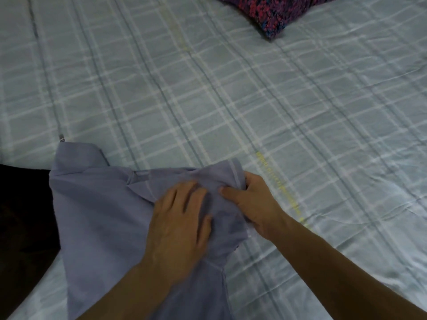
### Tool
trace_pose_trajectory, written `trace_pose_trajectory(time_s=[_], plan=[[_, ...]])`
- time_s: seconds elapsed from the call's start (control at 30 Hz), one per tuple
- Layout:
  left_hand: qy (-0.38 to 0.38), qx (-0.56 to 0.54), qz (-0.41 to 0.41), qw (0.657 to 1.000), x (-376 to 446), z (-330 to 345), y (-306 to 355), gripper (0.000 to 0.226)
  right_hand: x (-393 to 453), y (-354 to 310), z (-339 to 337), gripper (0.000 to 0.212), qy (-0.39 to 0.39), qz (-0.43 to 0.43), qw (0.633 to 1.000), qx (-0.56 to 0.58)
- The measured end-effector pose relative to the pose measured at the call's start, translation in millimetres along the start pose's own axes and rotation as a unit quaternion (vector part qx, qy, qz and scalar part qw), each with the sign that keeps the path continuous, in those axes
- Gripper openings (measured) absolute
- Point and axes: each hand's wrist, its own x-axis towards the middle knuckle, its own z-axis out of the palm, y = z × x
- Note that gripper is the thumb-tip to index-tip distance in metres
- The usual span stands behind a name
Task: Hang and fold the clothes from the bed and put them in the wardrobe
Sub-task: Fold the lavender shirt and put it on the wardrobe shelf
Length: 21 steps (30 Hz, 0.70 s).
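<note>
A lavender shirt (99, 215) lies spread on the bed at the lower left, its collar area bunched near the middle. My left hand (180, 220) lies flat on the shirt with straight fingers, pressing the cloth down. Just to its right, my right hand (251, 204) grips a bunched fold at the shirt's right edge, the thumb on top and the fingers curled under the cloth.
The bed is covered by a pale green checked sheet (277, 112). A purple and pink patterned garment (272, 15) lies at the far top edge. A dark cloth (23, 215) lies at the left, partly under the shirt.
</note>
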Motion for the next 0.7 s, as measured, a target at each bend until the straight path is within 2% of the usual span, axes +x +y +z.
trace_pose_trajectory(time_s=[0.13, 0.23, 0.4, 0.47, 0.53, 0.6, 0.63, 0.7], plan=[[-0.027, 0.027, -0.044, 0.998, -7, 2, 1, 0.048, 10, -2, -9, 0.022, 0.036, -0.025, 0.999, -0.029], [-0.034, 0.065, -0.079, 0.994, -9, 2, -3, 0.057, 20, -4, -14, 0.017, 0.089, -0.056, 0.990, -0.089], [-0.079, 0.122, -0.169, 0.975, -7, 11, -45, 0.074, 37, -7, -15, 0.016, 0.126, -0.055, 0.977, -0.160], [-0.088, 0.124, -0.167, 0.974, -11, 23, -58, 0.075, 32, -2, -13, 0.022, 0.093, -0.025, 0.985, -0.147], [-0.079, 0.117, -0.167, 0.976, -12, 32, -62, 0.074, 22, 1, -18, 0.037, 0.035, 0.033, 0.992, -0.117], [-0.062, 0.116, -0.168, 0.977, -11, 36, -63, 0.073, 16, 4, -25, 0.060, -0.042, 0.100, 0.982, -0.156], [-0.057, 0.115, -0.167, 0.978, -12, 37, -63, 0.073, 13, 5, -28, 0.065, -0.067, 0.117, 0.971, -0.196], [-0.046, 0.109, -0.165, 0.979, -12, 38, -64, 0.074, 10, 5, -29, 0.053, -0.076, 0.104, 0.973, -0.194]])
